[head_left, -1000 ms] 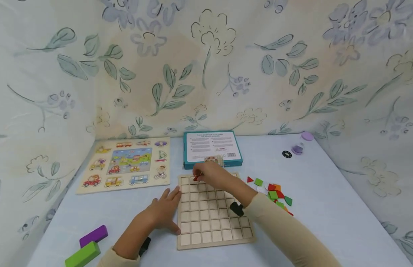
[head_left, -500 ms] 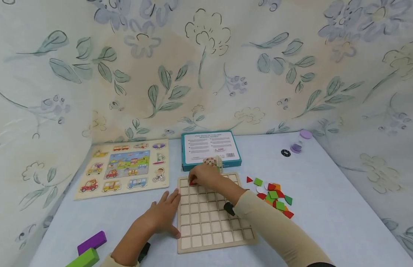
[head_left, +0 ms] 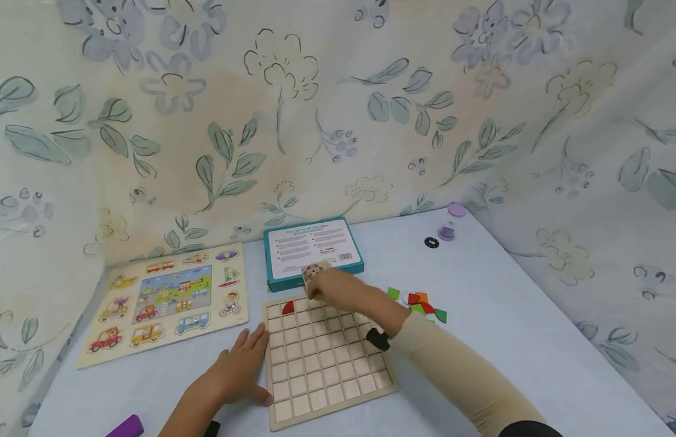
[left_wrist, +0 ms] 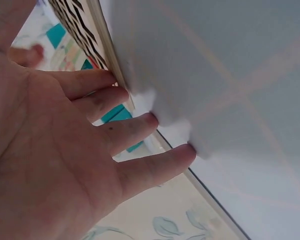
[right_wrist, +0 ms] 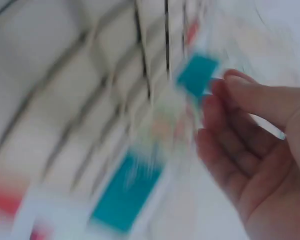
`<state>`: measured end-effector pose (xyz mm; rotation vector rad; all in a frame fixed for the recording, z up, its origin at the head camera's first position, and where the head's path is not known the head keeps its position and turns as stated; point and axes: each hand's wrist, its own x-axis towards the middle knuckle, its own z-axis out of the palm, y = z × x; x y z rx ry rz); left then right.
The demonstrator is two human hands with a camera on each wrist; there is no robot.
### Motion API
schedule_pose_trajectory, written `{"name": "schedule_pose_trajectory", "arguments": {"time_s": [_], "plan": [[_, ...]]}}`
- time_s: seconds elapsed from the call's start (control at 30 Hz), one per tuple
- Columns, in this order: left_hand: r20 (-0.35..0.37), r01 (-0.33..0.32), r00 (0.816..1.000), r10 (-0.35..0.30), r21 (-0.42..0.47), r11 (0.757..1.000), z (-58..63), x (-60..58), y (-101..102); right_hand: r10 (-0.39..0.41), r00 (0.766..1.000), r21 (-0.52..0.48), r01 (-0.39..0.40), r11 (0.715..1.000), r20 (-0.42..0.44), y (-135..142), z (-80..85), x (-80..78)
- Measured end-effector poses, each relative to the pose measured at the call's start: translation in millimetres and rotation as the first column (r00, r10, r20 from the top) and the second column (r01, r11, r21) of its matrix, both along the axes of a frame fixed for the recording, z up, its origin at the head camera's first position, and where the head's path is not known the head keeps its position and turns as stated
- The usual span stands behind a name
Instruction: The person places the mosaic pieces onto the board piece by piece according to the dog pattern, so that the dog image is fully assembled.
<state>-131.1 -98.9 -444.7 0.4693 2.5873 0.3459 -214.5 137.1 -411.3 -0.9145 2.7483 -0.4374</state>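
A wooden grid board [head_left: 316, 381] lies on the table in the head view. One red quarter-round piece [head_left: 288, 308] lies in its far row, near the left corner. Beside the board's left edge my left hand [head_left: 236, 367] rests with fingers spread, fingertips and thumb right at the frame. Over the far part of the board is my right hand [head_left: 343, 292], its fingers loosely bent; the right wrist view shows nothing between thumb and fingers. A small patterned card [head_left: 314, 269] stands just beyond it, partly hidden by the hand.
Behind the board lies a teal box [head_left: 316, 249]. A vehicle puzzle [head_left: 228, 318] is at the left, and a purple block [head_left: 126, 426] lies at the near left. Coloured pieces [head_left: 419, 302] are scattered right of the board. Farther back are a black disc [head_left: 432, 242] and a sand timer [head_left: 447, 230].
My right hand has let go of the red piece, which now lies in a far-row cell, and has moved right from it. The head view has turned right. My left hand stays by the board.
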Motion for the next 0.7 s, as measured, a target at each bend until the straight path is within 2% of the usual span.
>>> {"name": "schedule_pose_trajectory", "arguments": {"time_s": [0.03, 0.1, 0.2, 0.27, 0.33, 0.47, 0.7], "plan": [[-0.005, 0.003, 1.000, -0.003, 0.005, 1.000, 0.6, -0.5, -1, -0.043, 0.999, -0.040, 0.044, 0.998, 0.027, 18, 2.6, 0.2], [-0.017, 0.012, 1.000, -0.012, 0.008, 1.000, 1.8, -1.6, -3, -0.147, 0.988, -0.060, 0.150, 0.987, 0.052, 54, 5.4, 1.1], [-0.031, 0.015, 0.999, -0.014, 0.019, 1.000, 3.7, -2.1, -8, -0.320, 0.943, -0.028, 0.324, 0.946, 0.095, 99, -2.3, 2.4], [-0.032, 0.006, 0.999, -0.005, 0.019, 1.000, 4.7, -1.2, -14, -0.384, 0.916, 0.016, 0.384, 0.923, 0.116, 118, -10.9, 1.4], [-0.025, -0.015, 1.000, 0.016, 0.013, 1.000, 5.5, 0.7, -23, -0.403, 0.903, 0.037, 0.402, 0.915, 0.149, 128, -20.4, -0.9], [-0.005, -0.049, 0.999, 0.049, -0.001, 0.999, 6.3, 5.1, -38, -0.389, 0.901, 0.042, 0.389, 0.920, 0.190, 130, -32.0, -7.2], [0.017, -0.069, 0.998, 0.068, 0.028, 0.997, 6.9, 9.2, -43, -0.456, 0.870, 0.130, 0.438, 0.889, 0.186, 137, -27.1, -8.8]]}}
